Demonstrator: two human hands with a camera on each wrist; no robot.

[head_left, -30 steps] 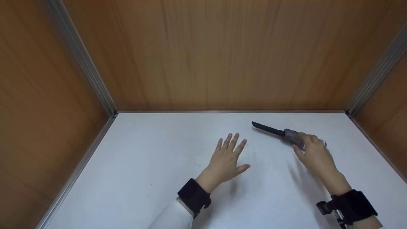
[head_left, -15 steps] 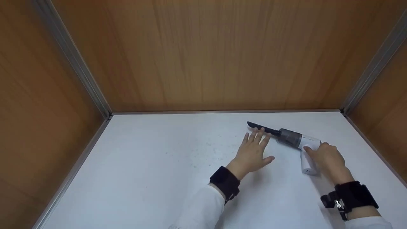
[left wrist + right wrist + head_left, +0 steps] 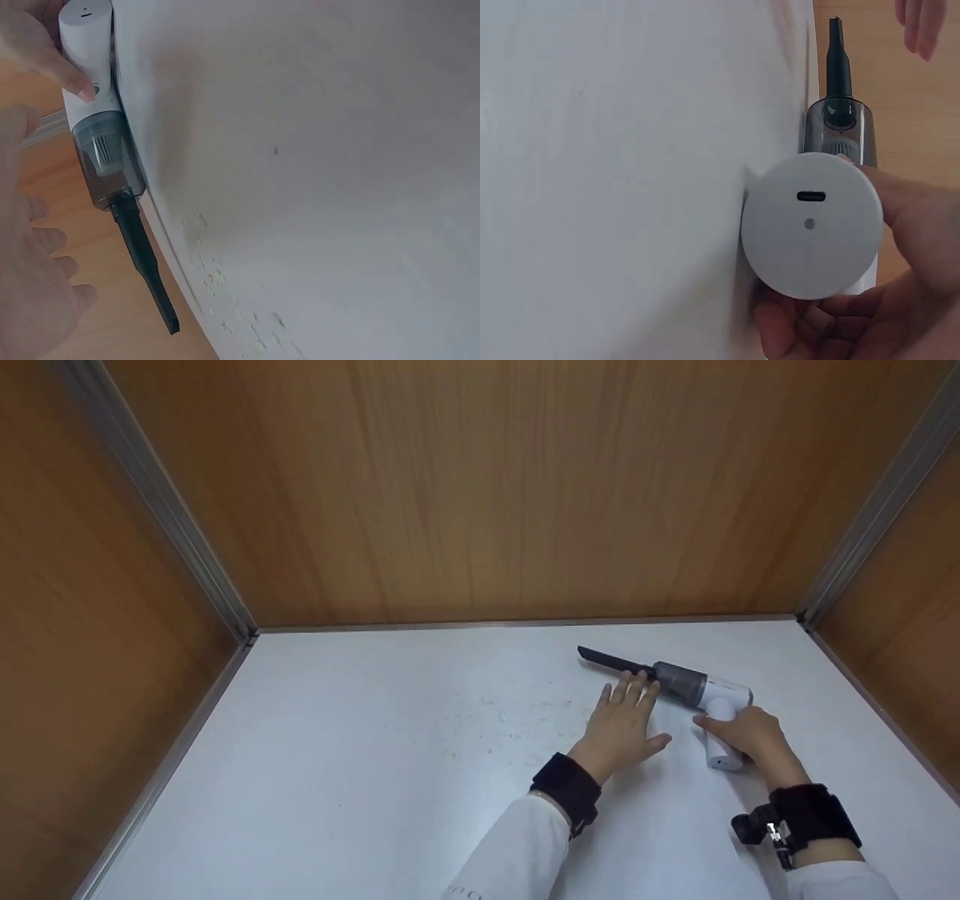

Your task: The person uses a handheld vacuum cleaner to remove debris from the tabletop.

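Observation:
A small handheld vacuum (image 3: 694, 690) lies on the white table (image 3: 360, 780) at the back right. It has a white body, a grey dust cup and a black nozzle (image 3: 604, 660) pointing left. My right hand (image 3: 750, 735) grips its white handle (image 3: 724, 750). In the right wrist view my fingers (image 3: 907, 225) curl round the handle's round end (image 3: 810, 225). My left hand (image 3: 626, 720) lies flat with straight fingers, its fingertips right by the joint between nozzle and dust cup. The left wrist view shows a narrow gap between those fingers (image 3: 37, 285) and the nozzle (image 3: 146, 270).
Wooden walls with metal rails (image 3: 187, 540) close in the table at the back, left and right. Fine specks of debris (image 3: 510, 712) are scattered on the table left of my left hand. The vacuum lies near the back wall.
My left hand has moved right, up to the nozzle. My right hand has slid from the vacuum's body down onto its handle. The vacuum has hardly moved.

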